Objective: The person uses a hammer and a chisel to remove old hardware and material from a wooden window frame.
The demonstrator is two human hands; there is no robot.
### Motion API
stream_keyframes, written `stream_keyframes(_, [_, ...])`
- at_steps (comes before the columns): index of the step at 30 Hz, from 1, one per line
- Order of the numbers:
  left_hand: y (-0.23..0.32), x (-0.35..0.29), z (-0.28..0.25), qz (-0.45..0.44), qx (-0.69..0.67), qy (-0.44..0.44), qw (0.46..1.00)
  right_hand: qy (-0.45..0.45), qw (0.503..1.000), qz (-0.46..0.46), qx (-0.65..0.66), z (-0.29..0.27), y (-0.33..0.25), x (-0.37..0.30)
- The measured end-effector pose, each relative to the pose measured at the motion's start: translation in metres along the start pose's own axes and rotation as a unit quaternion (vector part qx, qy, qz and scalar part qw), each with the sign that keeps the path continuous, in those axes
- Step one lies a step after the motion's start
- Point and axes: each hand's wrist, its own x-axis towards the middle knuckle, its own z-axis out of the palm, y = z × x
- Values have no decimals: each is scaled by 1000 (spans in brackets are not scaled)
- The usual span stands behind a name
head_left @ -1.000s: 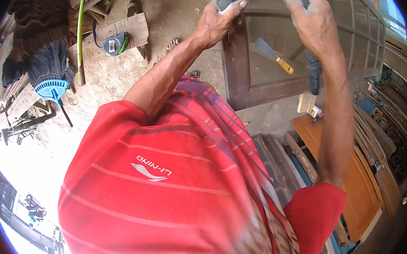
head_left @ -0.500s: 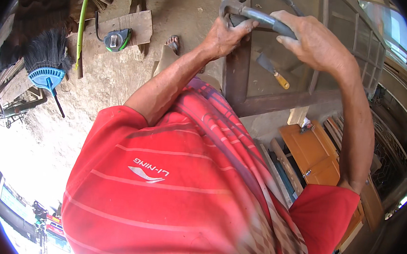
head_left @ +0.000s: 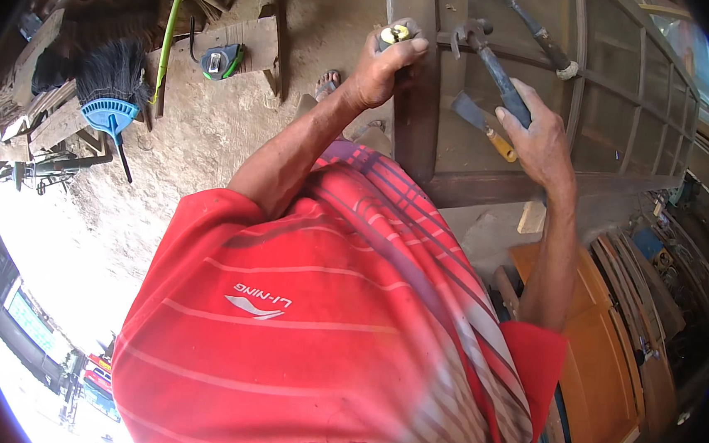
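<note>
My left hand [head_left: 374,77] is wrapped round an upright tool handle with a round yellow end [head_left: 395,34]; its lower part is hidden, so I cannot tell its kind. My right hand [head_left: 541,145] grips the dark handle of a claw hammer [head_left: 490,64], its head raised to the right of the left hand. Both hands are above a dark wooden framed panel [head_left: 415,118] with several panes. On the panel, a scraper with a yellow handle [head_left: 500,145] lies below the hammer. A long dark-handled tool [head_left: 540,38] lies farther up.
A tape measure [head_left: 221,62] rests on a wooden bench [head_left: 258,46] at the left. Farther left are a black broom with a blue head [head_left: 106,115] and a green stalk [head_left: 172,28]. Orange wooden doors [head_left: 602,349] and boards lean at the lower right.
The hammer head has moved right, away from my left hand, uncovering the yellow handle end. My right hand has shifted lower. The whole view has shifted slightly.
</note>
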Motion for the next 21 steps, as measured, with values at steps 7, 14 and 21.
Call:
stream_keyframes(7, [10,-9,7,8,-101,-24,995,81,985,126,91,31,46,-68])
stream_keyframes(14, [-1,-34,18,128,222,-41,966,134,946,215,201,74,62,-109])
stream_keyframes(21, [-34,-64,31,272,618,-353,647,265,961,79,-12,94,82,-96])
